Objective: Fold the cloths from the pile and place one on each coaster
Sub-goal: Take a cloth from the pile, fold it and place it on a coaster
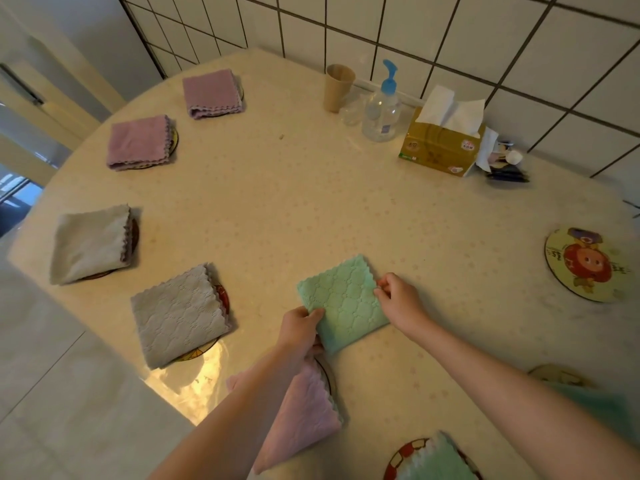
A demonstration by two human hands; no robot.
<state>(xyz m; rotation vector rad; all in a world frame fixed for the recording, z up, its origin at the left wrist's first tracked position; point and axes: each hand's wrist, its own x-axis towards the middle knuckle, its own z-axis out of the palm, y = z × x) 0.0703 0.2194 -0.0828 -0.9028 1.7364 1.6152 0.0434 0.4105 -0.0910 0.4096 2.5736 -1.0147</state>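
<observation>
Tabletop (311,202): both hands (299,327) (398,299) pinch green cloth (343,303), square, corner-on.

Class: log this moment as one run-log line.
left hand and right hand: grip folded mint-green quilted cloth | bare round cartoon coaster: right

Bare counter (311,202) is lying open ahead of me, a wide lane running toward the bare coaster (585,265) on my right. Folded cloths are lining the left rim, the grey quilted cloth (178,315) nearest. At the back wall a cup (337,87), pump bottle (382,105) and tissue box (441,147) are blocking reach
</observation>
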